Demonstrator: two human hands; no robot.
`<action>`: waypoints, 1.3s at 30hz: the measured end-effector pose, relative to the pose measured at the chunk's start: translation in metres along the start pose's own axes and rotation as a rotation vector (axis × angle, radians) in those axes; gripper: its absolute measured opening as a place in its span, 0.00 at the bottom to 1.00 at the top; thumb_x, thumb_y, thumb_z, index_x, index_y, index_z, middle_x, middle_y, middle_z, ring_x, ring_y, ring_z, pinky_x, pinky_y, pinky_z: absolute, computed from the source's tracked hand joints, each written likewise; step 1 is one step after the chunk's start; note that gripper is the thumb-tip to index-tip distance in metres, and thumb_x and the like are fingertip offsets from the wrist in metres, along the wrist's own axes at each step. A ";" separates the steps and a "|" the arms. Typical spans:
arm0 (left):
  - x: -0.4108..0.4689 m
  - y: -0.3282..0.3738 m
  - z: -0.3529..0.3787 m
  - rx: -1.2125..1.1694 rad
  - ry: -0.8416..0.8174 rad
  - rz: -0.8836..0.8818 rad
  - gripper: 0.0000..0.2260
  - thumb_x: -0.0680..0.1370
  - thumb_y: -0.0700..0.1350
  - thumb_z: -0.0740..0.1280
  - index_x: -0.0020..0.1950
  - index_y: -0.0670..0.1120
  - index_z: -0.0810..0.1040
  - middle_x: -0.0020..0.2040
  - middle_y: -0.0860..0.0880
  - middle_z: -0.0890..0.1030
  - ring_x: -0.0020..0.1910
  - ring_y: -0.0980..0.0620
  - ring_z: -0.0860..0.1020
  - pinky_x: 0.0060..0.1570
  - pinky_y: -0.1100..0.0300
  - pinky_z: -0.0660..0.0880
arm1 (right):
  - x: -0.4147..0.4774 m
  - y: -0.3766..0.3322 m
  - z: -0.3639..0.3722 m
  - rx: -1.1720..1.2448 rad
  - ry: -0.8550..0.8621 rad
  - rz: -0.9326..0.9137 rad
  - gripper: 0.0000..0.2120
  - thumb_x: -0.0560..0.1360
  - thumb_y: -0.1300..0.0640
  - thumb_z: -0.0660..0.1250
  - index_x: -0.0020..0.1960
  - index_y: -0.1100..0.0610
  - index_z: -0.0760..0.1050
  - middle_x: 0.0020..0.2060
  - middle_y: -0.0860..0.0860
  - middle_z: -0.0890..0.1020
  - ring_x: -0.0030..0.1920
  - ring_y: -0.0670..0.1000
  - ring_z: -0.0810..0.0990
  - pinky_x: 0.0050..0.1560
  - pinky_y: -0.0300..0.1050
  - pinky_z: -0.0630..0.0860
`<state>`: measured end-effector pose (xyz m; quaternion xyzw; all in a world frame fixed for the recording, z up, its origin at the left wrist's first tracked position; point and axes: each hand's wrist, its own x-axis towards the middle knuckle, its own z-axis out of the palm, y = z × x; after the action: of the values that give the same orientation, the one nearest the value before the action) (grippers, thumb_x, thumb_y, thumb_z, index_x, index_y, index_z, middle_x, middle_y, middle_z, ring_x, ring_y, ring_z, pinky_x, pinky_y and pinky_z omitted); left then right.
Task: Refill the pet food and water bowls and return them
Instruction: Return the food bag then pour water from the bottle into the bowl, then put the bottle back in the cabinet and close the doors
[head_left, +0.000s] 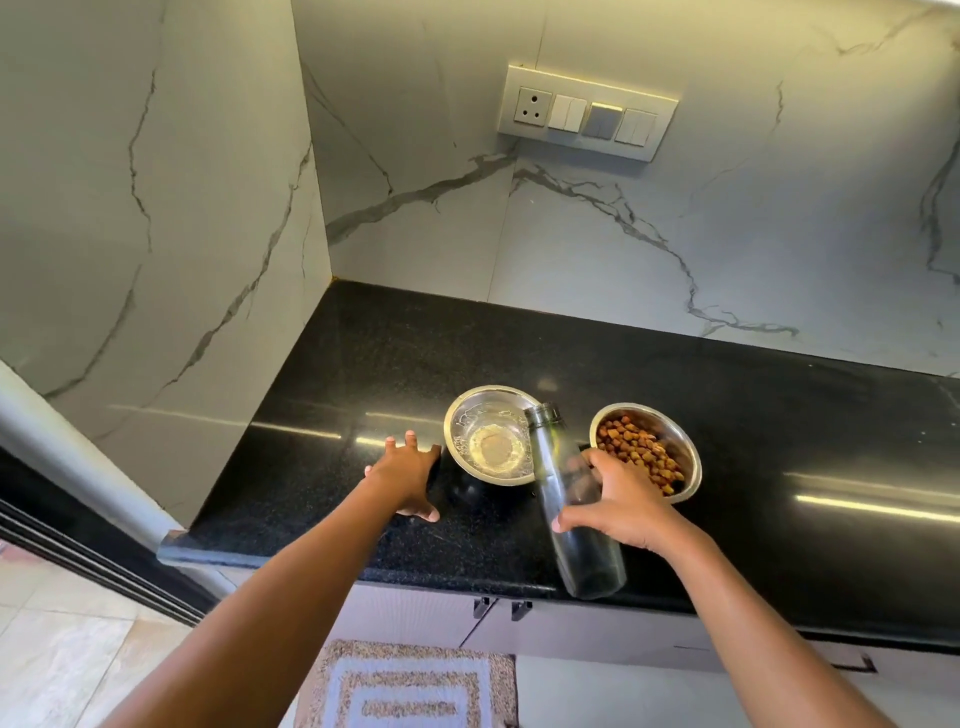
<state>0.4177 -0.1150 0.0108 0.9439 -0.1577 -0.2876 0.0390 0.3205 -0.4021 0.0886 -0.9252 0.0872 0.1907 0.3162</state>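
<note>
Head view: unlabelled bottle (566, 499), right hand (621, 506).

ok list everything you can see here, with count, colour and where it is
water bowl: 1, steel, water inside, on counter, left of the bottle
food bowl: 1, steel, brown kibble inside, right of the bottle
bottle: 1, clear glass, uncapped, tilted, mouth at the water bowl's rim
counter: 1, black
switch panel: 1, white, on the marble wall
mat: 1, beige and grey, on the floor
left hand: flat on the counter beside the water bowl
right hand: fingers around the bottle
</note>
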 end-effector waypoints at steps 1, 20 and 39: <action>0.000 0.000 0.000 0.006 0.002 0.002 0.52 0.71 0.57 0.79 0.85 0.51 0.48 0.84 0.36 0.44 0.81 0.29 0.46 0.75 0.31 0.61 | -0.001 0.002 0.005 0.015 0.019 -0.011 0.40 0.54 0.38 0.82 0.63 0.45 0.74 0.54 0.45 0.83 0.55 0.49 0.82 0.56 0.54 0.82; -0.016 -0.008 0.006 -0.120 0.170 0.028 0.30 0.75 0.55 0.74 0.75 0.47 0.72 0.72 0.41 0.75 0.72 0.38 0.73 0.68 0.48 0.73 | -0.025 0.020 0.048 0.378 0.505 -0.270 0.40 0.60 0.44 0.85 0.68 0.42 0.71 0.57 0.39 0.83 0.59 0.38 0.81 0.57 0.37 0.79; -0.094 0.104 -0.233 -0.124 1.090 0.417 0.22 0.82 0.53 0.66 0.76 0.51 0.71 0.66 0.47 0.80 0.64 0.48 0.79 0.61 0.53 0.78 | -0.064 -0.070 -0.135 0.459 0.860 -0.643 0.38 0.59 0.39 0.84 0.66 0.40 0.73 0.56 0.38 0.84 0.54 0.43 0.86 0.51 0.44 0.86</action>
<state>0.4447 -0.1872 0.2716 0.9005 -0.2803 0.2447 0.2253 0.3223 -0.4283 0.2517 -0.8075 -0.0383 -0.3313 0.4866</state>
